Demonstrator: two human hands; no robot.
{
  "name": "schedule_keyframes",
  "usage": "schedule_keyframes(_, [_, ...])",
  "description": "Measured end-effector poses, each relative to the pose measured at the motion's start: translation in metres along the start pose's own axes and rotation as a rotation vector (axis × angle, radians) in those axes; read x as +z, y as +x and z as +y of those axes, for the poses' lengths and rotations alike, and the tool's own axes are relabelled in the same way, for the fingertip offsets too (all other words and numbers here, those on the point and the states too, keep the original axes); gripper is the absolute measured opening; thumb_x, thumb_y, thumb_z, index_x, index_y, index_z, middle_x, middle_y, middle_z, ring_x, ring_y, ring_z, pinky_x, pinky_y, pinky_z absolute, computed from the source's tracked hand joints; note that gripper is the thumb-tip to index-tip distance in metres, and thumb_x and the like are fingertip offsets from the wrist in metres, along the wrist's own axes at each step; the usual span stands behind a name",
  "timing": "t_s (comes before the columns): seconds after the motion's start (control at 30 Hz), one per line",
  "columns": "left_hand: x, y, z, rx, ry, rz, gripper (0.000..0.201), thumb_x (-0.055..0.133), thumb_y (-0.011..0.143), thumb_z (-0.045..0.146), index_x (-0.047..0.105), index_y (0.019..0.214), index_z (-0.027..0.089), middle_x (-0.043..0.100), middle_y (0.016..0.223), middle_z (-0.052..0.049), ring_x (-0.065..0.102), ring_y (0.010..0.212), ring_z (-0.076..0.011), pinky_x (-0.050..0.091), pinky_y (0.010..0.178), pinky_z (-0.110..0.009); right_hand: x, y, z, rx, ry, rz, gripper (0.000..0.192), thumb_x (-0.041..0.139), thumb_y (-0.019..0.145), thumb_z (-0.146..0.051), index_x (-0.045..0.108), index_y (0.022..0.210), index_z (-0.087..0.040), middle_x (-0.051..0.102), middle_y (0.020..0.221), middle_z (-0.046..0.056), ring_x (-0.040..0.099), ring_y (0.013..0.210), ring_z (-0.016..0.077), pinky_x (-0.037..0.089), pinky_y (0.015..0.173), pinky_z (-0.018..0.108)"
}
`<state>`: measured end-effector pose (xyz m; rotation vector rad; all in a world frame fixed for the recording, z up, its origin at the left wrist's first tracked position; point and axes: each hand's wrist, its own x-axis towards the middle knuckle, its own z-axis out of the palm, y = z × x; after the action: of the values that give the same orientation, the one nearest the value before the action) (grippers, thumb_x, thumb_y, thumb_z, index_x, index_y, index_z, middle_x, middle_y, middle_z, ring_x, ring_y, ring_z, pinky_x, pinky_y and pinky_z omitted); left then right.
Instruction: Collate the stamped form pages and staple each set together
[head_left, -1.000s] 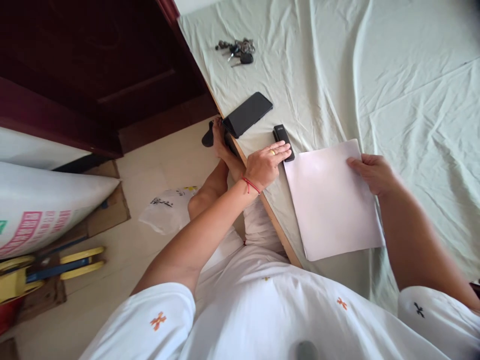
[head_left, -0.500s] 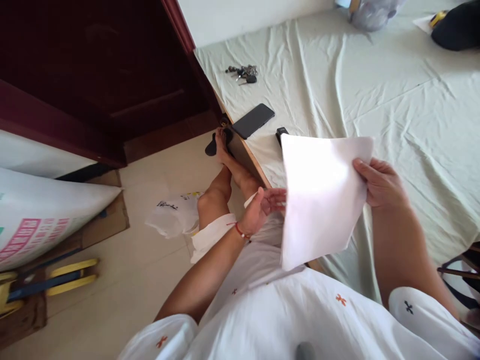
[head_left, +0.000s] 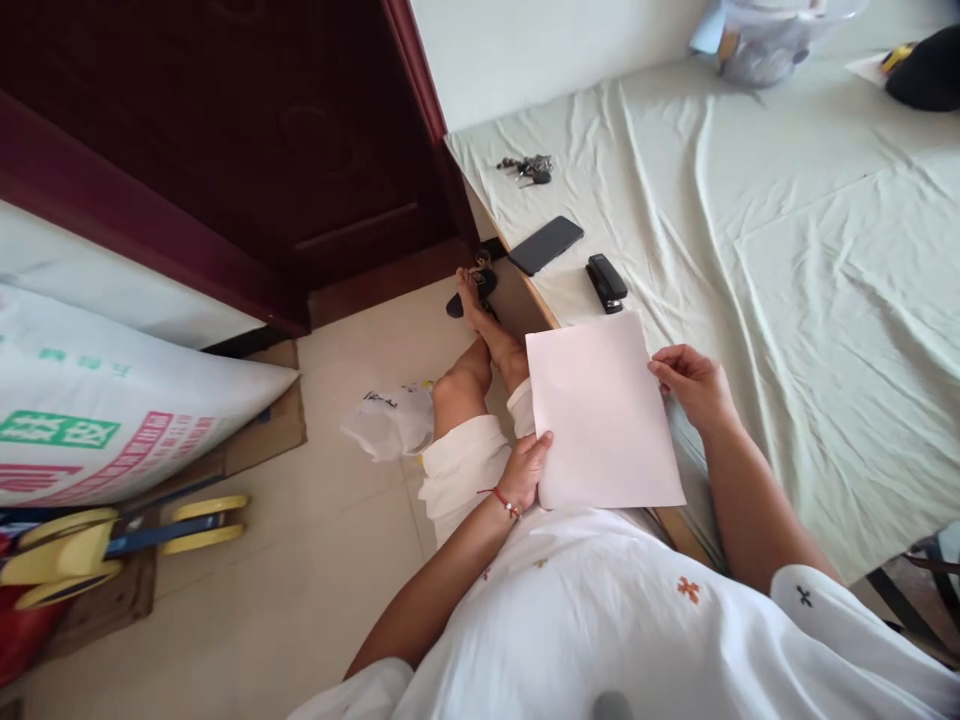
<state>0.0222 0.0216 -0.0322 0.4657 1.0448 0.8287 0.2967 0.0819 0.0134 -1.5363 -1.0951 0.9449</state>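
Observation:
White blank paper (head_left: 606,420) is held in front of my shirt, over my lap and the bed's edge. Whether it is one sheet or a thin stack I cannot tell. My left hand (head_left: 525,470) grips its lower left edge, thumb on top and the other fingers hidden beneath. At the upper right edge, my right hand (head_left: 694,388) pinches the paper between thumb and forefinger, the other fingers curled. Just beyond the paper's top edge, a black stapler (head_left: 606,284) lies on the pale green sheet (head_left: 810,300).
A black phone (head_left: 547,245) and a bunch of keys (head_left: 531,168) lie near the bed's left edge. Farther back are a clear plastic tub (head_left: 765,50) and a black object (head_left: 926,75). On the floor side are a white bag (head_left: 386,422), a large printed sack (head_left: 135,410) and yellow-blue wheels (head_left: 202,523).
My left hand has gone from open beside the paper to gripping its lower left edge. The paper is lower and flatter, uncovering the stapler. My right fingers have shifted to a pinch at the edge.

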Motion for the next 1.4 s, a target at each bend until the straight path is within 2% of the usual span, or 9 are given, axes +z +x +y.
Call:
schedule_keyframes(0.13, [0.000,0.003,-0.006,0.055,0.035,-0.006,0.056,0.086,0.064,0.063,0.078,0.092,0.015,0.081,0.095,-0.011,0.074,0.101,-0.0300,0.057,0.093,-0.038,-0.002,0.000,0.011,0.001,-0.004,0.038,0.028,0.077,0.077,-0.047,0.068,0.083,-0.021,0.056,0.065,-0.004,0.049,0.055,0.0103,0.044,0.049,0.022])
schedule_keyframes(0.27, [-0.001,0.005,-0.009,0.098,0.057,0.004,0.054,0.084,0.070,0.062,0.078,0.099,0.016,0.081,0.099,-0.009,0.073,0.105,-0.0288,0.055,0.098,-0.037,0.001,0.004,0.016,-0.011,-0.095,0.111,0.039,0.070,0.083,-0.056,0.067,0.103,-0.023,0.066,0.083,-0.001,0.053,0.056,0.0102,0.044,0.046,0.022])
schedule_keyframes(0.37, [-0.002,0.006,-0.010,0.084,0.059,0.010,0.054,0.084,0.070,0.061,0.077,0.100,0.016,0.081,0.096,-0.009,0.073,0.105,-0.0292,0.054,0.098,-0.038,0.001,0.006,0.019,-0.020,-0.201,0.079,0.047,0.071,0.081,-0.057,0.066,0.111,-0.022,0.070,0.088,0.002,0.051,0.056,0.0103,0.043,0.051,0.024])
schedule_keyframes(0.5, [-0.004,0.007,-0.010,0.069,0.033,0.008,0.051,0.084,0.072,0.057,0.077,0.101,0.016,0.081,0.099,-0.009,0.072,0.108,-0.0294,0.054,0.099,-0.039,0.001,0.006,0.019,-0.029,-0.271,0.125,0.049,0.071,0.079,-0.059,0.068,0.110,-0.021,0.072,0.088,0.003,0.051,0.060,0.0121,0.043,0.059,0.027])
schedule_keyframes(0.73, [-0.002,0.007,-0.014,0.090,0.076,-0.058,0.054,0.081,0.075,0.059,0.076,0.107,0.016,0.080,0.107,-0.010,0.070,0.114,-0.0309,0.051,0.105,-0.043,-0.001,0.008,0.025,0.049,-0.194,0.002,0.043,0.082,0.068,-0.056,0.069,0.092,-0.023,0.065,0.075,0.001,0.052,0.061,0.0157,0.041,0.055,0.030])
schedule_keyframes(0.9, [0.003,0.004,-0.009,0.044,-0.084,-0.098,0.052,0.084,0.073,0.049,0.076,0.111,0.015,0.079,0.112,-0.012,0.069,0.117,-0.0325,0.049,0.107,-0.045,-0.005,0.005,0.025,0.030,-0.108,0.009,0.038,0.079,0.072,-0.057,0.061,0.074,-0.024,0.053,0.061,-0.001,0.044,0.054,0.0142,0.033,0.048,0.029])
schedule_keyframes(1.07, [0.003,0.003,-0.008,-0.067,-0.113,-0.018,0.049,0.092,0.059,0.047,0.078,0.089,0.011,0.080,0.091,-0.013,0.071,0.110,-0.0358,0.051,0.104,-0.047,-0.005,0.000,0.016,-0.025,-0.215,0.015,0.045,0.068,0.084,-0.055,0.046,0.061,-0.022,0.036,0.056,-0.004,0.032,0.053,0.0106,0.023,0.048,0.027])
schedule_keyframes(1.27, [0.000,0.007,-0.013,-0.033,-0.126,0.007,0.047,0.092,0.062,0.049,0.076,0.088,0.013,0.080,0.093,-0.012,0.071,0.110,-0.0330,0.050,0.105,-0.045,-0.005,0.000,0.016,-0.168,-0.355,0.164,0.040,0.056,0.092,-0.047,0.046,0.063,-0.021,0.032,0.059,-0.004,0.031,0.057,0.0107,0.025,0.054,0.028])
schedule_keyframes(1.4, [0.000,0.008,-0.015,-0.031,-0.155,0.005,0.043,0.091,0.064,0.047,0.073,0.084,0.013,0.079,0.086,-0.010,0.073,0.108,-0.0323,0.051,0.102,-0.044,-0.015,0.005,0.021,-0.097,-0.139,0.350,0.037,0.062,0.089,-0.049,0.051,0.065,-0.022,0.036,0.059,-0.004,0.031,0.056,0.0111,0.024,0.051,0.028])
